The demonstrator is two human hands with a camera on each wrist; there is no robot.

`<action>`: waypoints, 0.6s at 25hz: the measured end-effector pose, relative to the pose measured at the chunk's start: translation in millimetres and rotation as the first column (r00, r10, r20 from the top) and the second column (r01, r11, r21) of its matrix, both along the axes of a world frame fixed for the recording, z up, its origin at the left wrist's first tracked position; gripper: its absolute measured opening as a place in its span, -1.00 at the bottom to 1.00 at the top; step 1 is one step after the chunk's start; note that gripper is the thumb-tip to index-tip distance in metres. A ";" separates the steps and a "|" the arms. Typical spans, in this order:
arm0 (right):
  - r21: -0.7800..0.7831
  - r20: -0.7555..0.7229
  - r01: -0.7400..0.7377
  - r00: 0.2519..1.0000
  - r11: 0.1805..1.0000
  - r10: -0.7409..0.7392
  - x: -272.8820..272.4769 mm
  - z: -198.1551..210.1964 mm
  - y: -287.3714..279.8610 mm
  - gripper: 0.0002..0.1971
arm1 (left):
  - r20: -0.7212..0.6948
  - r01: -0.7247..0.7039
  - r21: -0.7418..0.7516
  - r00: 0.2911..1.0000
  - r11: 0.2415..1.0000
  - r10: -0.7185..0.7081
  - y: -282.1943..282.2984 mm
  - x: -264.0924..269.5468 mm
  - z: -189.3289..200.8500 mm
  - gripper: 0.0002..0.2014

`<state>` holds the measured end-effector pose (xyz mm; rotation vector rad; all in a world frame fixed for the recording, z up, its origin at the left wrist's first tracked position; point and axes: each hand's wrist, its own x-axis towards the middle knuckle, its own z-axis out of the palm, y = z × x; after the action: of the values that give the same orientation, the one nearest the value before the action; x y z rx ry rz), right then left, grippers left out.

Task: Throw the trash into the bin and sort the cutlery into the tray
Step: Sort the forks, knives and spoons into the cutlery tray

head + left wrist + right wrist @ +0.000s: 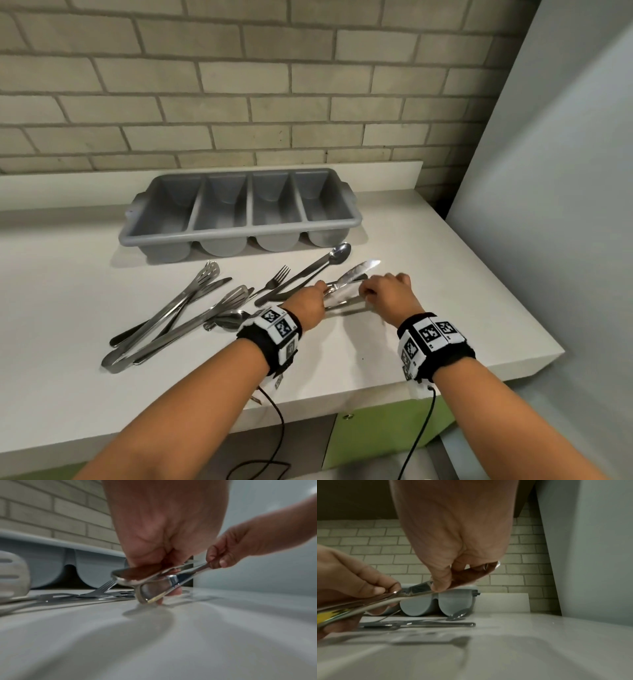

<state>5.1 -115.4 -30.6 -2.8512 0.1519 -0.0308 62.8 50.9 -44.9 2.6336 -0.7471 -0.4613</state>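
Note:
A bundle of table knives (349,286) hovers just above the white counter, held by both hands. My left hand (321,293) grips the handle ends (137,580), fingers curled round them. My right hand (365,292) pinches the blades (419,589) from above between thumb and fingers. One blade tip (371,264) sticks out past the right hand. The grey four-compartment tray (239,230) stands behind by the brick wall, all compartments empty. I cannot see a bin or any trash.
Loose cutlery lies on the counter (428,308) left of the hands: a long spoon (339,255), a fork (278,277), slotted tongs (209,274) and another spoon (227,319). A grey panel (548,171) bounds the right side. The counter's front edge is near my wrists.

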 end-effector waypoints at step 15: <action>0.210 0.559 -0.196 0.828 0.958 0.047 29.0 40.9 28.0 -0.78 | -0.267 -0.265 -0.475 0.952 0.839 0.149 64.3 -2.3 32.6 -0.78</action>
<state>34.0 -87.4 10.3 -2.4614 -0.1416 -0.7436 60.5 115.2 -12.3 2.0921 -0.4261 -0.4163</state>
